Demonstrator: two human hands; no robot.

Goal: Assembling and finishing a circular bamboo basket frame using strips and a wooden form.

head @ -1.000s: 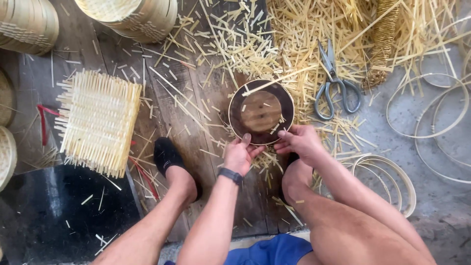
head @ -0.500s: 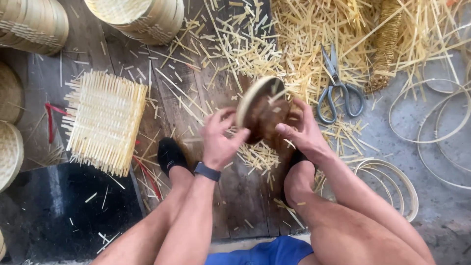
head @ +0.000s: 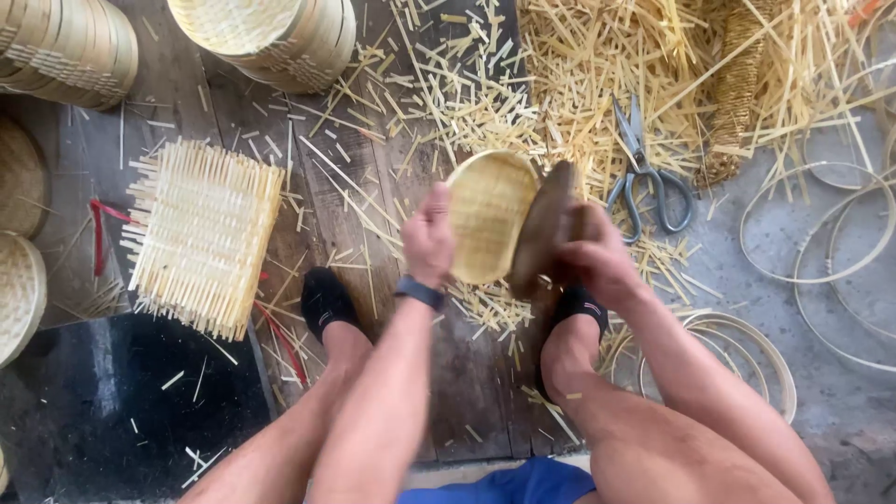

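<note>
1. Wooden floor planks (head: 233,112), dark and worn, carry everything; at the right they give way to grey concrete.
2. Bamboo litter (head: 597,65) covers the far middle and right, thick with loose slivers that could snag or slide underfoot.
3. Stacked woven baskets (head: 271,33) stand at the far edge, with more at the far left.
4. A flat woven mat (head: 201,233) with bristling ends lies at the left, well apart from the hands.
5. Thin bamboo hoops (head: 812,243) lie at the right on the concrete.
6. The small woven tray (head: 485,219), round and pale, is held up on edge at centre, above the person's feet. It looks light, thin and springy, probably stiff at the rim and easily dented in the weave, so the rim seems the best place to hold it.
7. A dark round mould (head: 546,224) stands tilted just right of the tray, touching it.
8. Scissors (head: 644,173) lie just beyond, near the right hand.
9. The left hand (head: 427,238) is curled, fingers pinching the tray's left rim.
10. The right hand (head: 597,257) is closed around the mould's near edge.
</note>
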